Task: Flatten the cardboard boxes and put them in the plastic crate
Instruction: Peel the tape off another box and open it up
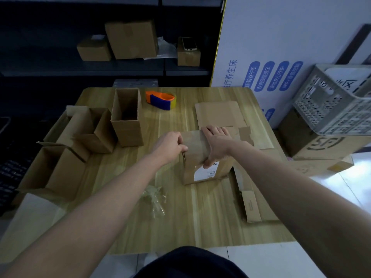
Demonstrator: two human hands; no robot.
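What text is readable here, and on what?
"疗养生床": white panel, start cut off.
"智能干预", "预警提示", "APP+语音": blue badges on that panel; remaining characters blurred.
Label on the cardboard box: too small.
Sheet in the plastic crate: big characters, cut off.
Logo on the box under the crate: unreadable.

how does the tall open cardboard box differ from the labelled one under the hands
The tall open brown cardboard box stands untouched; the labelled cardboard box has the left hand and right hand on it. The tall box shows no sticker; the labelled box bears a white one. Both are cardboard.
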